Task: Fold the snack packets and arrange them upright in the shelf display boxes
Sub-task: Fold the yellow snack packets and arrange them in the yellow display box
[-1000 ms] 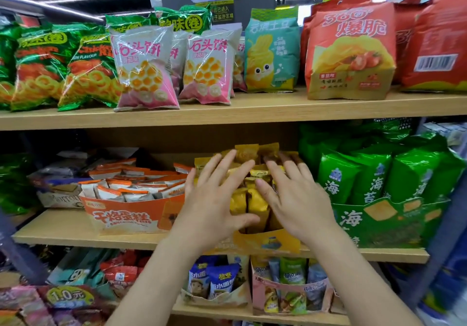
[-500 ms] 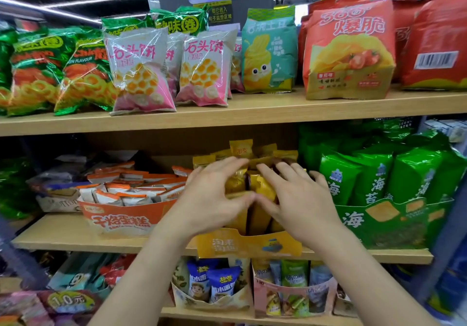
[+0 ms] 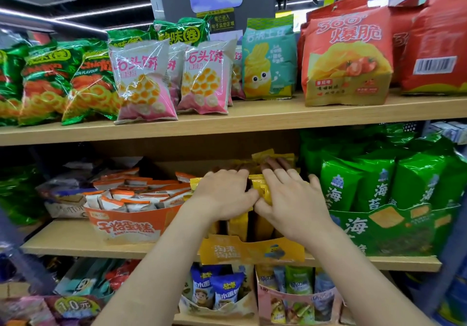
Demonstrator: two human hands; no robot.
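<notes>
Both hands press on the yellow packets (image 3: 262,191) standing in the yellow box (image 3: 252,250) on the middle shelf (image 3: 75,243). The left hand (image 3: 225,197) lies palm-down, fingers curled over the packet tops; the right hand (image 3: 290,199) spreads flat beside it, thumb and fingers pinching one packet's top edge. Thumbs nearly touch.

To do this well, I judge: crease each top over firmly, keep the rows squeezed together so none slumps, and tuck them behind the box's front lip without crushing the contents. The foil looks slippery and springy, so folds may open again.

The shelf is pale wood. An orange box (image 3: 126,224) of white packets sits just left, a green box (image 3: 394,229) just right. Chip bags (image 3: 346,55) line the shelf above; more boxes sit below. Strip lights cross a dark ceiling.
</notes>
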